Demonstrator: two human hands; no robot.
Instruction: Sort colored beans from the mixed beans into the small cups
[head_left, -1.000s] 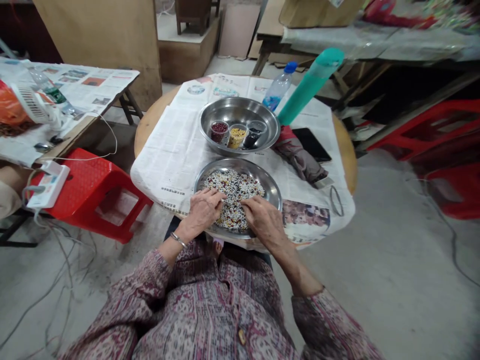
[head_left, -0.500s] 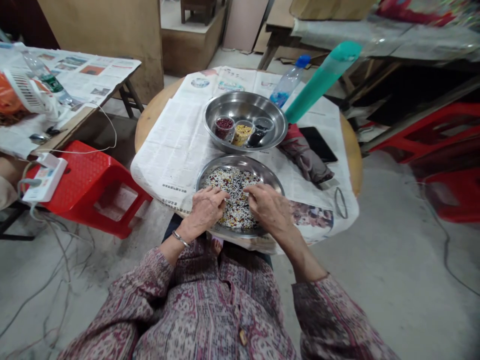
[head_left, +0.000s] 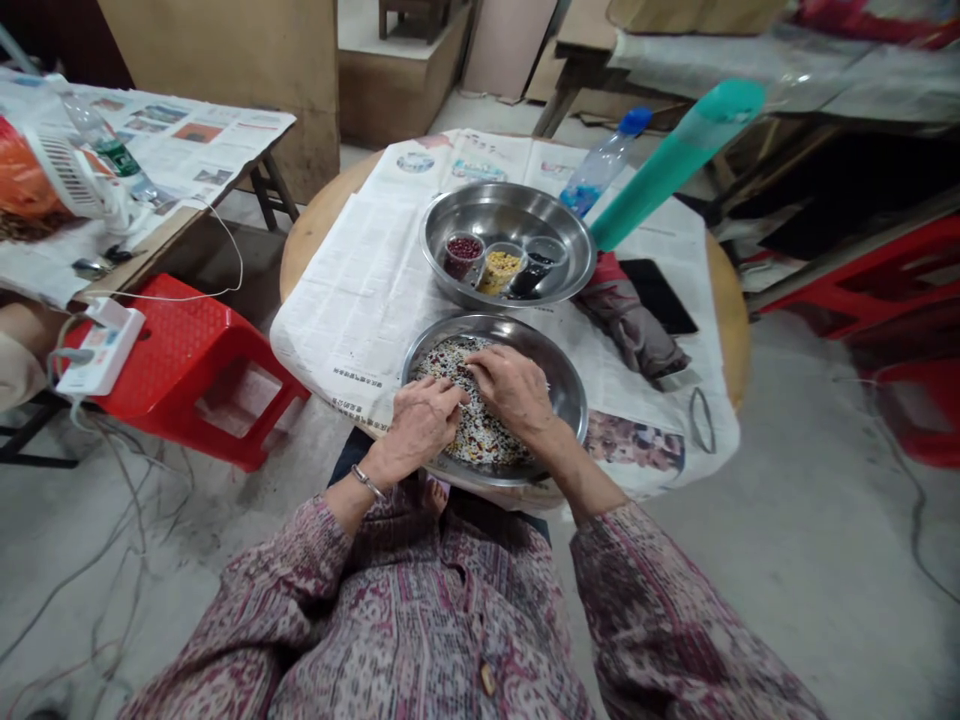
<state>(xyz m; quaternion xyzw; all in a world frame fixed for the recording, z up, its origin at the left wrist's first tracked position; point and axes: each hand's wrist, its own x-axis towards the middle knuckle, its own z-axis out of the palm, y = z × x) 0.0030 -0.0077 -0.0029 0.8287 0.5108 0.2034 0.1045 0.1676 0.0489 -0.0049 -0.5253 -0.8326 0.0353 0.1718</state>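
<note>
A shallow steel pan (head_left: 576, 400) on the newspaper holds white grains mixed with dark, red and yellow beans (head_left: 491, 440). Over its left part is my left hand (head_left: 424, 422), fingers curled and tips pressed together at the grains. My right hand (head_left: 516, 390) reaches over the pan's middle, its thumb and forefinger pinched just above the left fingertips. Whatever either pinch holds is too small to make out. Behind the pan stands a deeper steel basin (head_left: 510, 198) with a cup of red beans (head_left: 463, 252), a cup of yellow kernels (head_left: 501, 268) and a cup of black beans (head_left: 540, 262).
Newspaper (head_left: 345, 290) covers the round table. Right of the basin are a bottle with a blue cap (head_left: 604, 165), a long green tube (head_left: 679, 165), a folded umbrella (head_left: 634, 315) and a black tablet (head_left: 660, 295). Leftward, a power strip (head_left: 101, 350) rests on a red stool (head_left: 191, 360).
My right hand has moved left and away from me across the pan, close to my left hand. My left hand stays near the pan's left side. The view has shifted slightly.
</note>
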